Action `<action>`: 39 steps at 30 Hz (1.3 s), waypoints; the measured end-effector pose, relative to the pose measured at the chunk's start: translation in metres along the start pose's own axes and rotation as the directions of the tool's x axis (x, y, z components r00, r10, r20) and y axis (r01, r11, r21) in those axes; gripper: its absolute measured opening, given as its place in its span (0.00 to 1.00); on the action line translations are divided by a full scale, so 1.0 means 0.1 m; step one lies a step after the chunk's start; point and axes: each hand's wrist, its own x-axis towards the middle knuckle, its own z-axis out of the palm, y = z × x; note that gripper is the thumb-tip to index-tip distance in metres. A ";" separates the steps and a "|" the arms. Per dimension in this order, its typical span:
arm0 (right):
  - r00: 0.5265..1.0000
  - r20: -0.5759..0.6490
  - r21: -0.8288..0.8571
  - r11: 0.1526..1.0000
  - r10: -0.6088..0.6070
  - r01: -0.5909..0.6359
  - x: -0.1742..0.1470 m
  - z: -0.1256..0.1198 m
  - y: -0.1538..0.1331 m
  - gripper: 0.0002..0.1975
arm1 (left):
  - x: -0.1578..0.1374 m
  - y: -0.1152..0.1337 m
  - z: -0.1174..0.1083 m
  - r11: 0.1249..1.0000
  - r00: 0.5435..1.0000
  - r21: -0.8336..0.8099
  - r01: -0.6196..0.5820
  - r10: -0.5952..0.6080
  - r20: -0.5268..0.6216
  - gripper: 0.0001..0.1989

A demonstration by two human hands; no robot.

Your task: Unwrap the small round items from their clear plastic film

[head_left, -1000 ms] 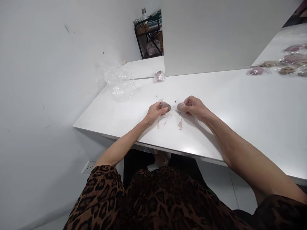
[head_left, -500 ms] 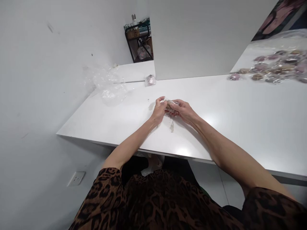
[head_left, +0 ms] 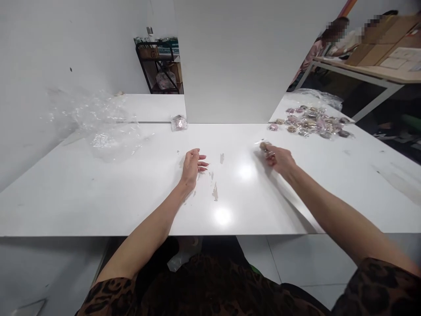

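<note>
My right hand (head_left: pixel 279 159) is closed on a small brownish item in a clear plastic wrapper (head_left: pixel 263 145), held over the white table (head_left: pixel 148 206) right of the middle. What lies inside the wrapper is too small to name. My left hand (head_left: pixel 192 167) rests on the tabletop with its fingers apart and nothing in them. Beyond my right hand is a spread of similar wrapped pieces (head_left: pixel 317 122), pinkish, brown and dark. One pink wrapped piece (head_left: pixel 179 123) sits apart, near the foot of the upright panel.
Crumpled clear plastic bags (head_left: pixel 101 127) lie at the left by the wall. A white upright panel (head_left: pixel 226 61) stands along the table's back. Behind it are a black shelf (head_left: pixel 154 59), and at far right another table with cardboard boxes (head_left: pixel 378 46) and a person (head_left: pixel 315 52).
My hands have parted. The right has carried the wrapped item rightward toward the spread of pieces, while the left has let go. The camera's view has turned to the right.
</note>
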 end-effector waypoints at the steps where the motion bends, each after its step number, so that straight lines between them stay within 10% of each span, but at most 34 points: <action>1: 0.996 -0.090 -0.020 1.000 -0.010 0.009 0.20 -0.05 -0.14 0.07 | 0.01 0.00 0.01 1.000 1.000 0.005 -0.002 0.002 -0.003 0.20; 8: 0.959 -0.206 0.071 0.975 -0.192 0.210 1.10 0.10 -0.88 0.08 | 0.02 0.00 -0.01 0.999 0.999 0.021 0.024 -0.024 -0.033 0.14; 15: 0.981 0.052 -0.068 0.980 -0.185 0.188 0.47 0.35 0.03 0.10 | -0.01 0.00 0.03 1.000 0.999 0.011 0.017 -0.016 -0.052 0.12; 19: 0.855 0.351 -0.125 0.887 -0.380 0.445 0.11 0.62 0.24 0.09 | -0.01 -0.07 0.08 1.000 0.997 -0.012 -0.009 0.008 -0.075 0.11; 29: 0.559 0.666 -0.322 0.486 -0.494 0.813 0.02 2.45 0.03 0.21 | 0.01 -0.01 0.11 0.983 0.966 -0.149 -0.105 0.065 -0.249 0.06; 34: 0.608 0.658 -0.461 0.401 -0.444 0.791 0.03 3.36 0.10 0.28 | 0.03 -0.05 0.10 0.980 0.959 -0.139 -0.141 0.100 -0.265 0.07; 39: 0.638 0.644 -0.506 0.391 -0.422 0.769 0.07 3.67 0.19 0.20 | 0.08 -0.11 0.08 0.984 0.966 -0.128 -0.121 0.088 -0.243 0.08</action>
